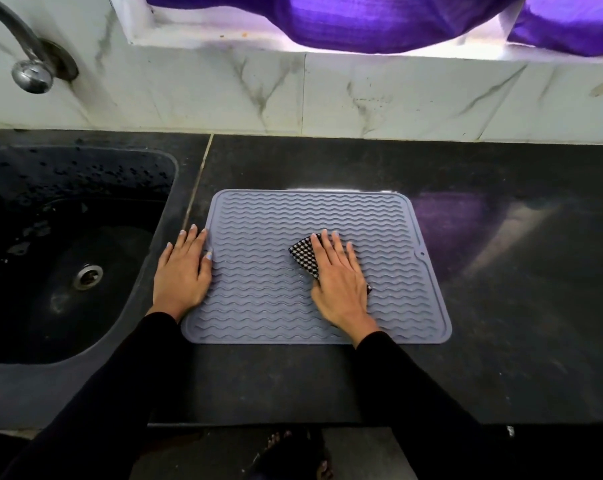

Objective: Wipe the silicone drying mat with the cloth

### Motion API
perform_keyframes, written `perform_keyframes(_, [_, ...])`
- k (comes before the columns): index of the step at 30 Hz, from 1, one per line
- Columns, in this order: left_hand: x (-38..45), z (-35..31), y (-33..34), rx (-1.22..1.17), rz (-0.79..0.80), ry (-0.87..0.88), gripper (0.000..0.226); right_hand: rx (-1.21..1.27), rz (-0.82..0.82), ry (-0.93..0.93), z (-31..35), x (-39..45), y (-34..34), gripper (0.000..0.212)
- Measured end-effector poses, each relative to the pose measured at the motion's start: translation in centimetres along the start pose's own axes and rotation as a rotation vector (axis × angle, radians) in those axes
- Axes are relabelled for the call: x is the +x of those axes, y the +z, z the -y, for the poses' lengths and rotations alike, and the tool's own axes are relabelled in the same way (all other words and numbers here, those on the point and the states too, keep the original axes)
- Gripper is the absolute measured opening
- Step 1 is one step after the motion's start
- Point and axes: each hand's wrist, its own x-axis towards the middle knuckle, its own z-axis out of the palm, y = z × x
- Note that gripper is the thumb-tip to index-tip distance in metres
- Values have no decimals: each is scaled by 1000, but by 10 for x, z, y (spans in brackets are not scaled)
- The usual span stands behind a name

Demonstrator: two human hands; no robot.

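No text, label, brand, number or sign can be read anywhere here.

Both arms come in from about 6 o'clock, in black sleeves (95, 393) down to the wrists. The left hand (182, 271) lies flat, palm down, fingers straight and close together, pointing toward 12 o'clock, the thumb out toward 3 o'clock. The right hand (340, 278) is also palm down, its straight fingers aimed a little toward 11 o'clock, pressing flat on the cloth (305, 254). Both wrists sit low and nearly straight.
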Motion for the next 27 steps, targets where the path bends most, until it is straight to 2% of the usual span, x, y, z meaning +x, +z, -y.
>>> perform_keyframes(4, [-1, -1, -2, -25, 0, 0, 63, 91, 62, -9, -3, 2, -4, 72])
perform_keyframes(6, [-2, -2, -4, -31, 8, -2, 63, 289, 140, 75, -6, 9, -14, 64])
perform_keyframes(7, [-3, -2, -5, -34, 14, -3, 64, 494, 177, 166, -8, 15, -22, 56])
perform_keyframes(9, [-2, -2, -6, -40, 25, -9, 61, 1140, 141, 373, -10, 28, -42, 43])
perform_keyframes(10, [-3, -2, -6, -40, 26, -14, 57, 1359, 56, 514, -14, 32, -48, 40])
perform_keyframes(11, [-3, -2, -6, -40, 25, -15, 53, 1405, -20, 627, -18, 34, -52, 38])
perform_keyframes(13, [-3, -2, -5, -41, 25, -21, 51, 1093, -80, 612, -18, 25, -54, 38])
perform_keyframes(19, [-2, -2, -5, -47, 28, -24, 65, 257, 9, 41, 13, -15, -11, 66])
perform_keyframes(20, [-2, -2, -4, -44, 26, -24, 64, 191, -8, -2, 13, -17, -7, 68])
perform_keyframes(23, [0, -1, -1, -26, 8, -16, 58, 196, 2, 54, 8, -13, -6, 69])
perform_keyframes(27, [1, 1, 0, -20, 0, -10, 63, 160, 16, 40, 8, -11, -3, 71])
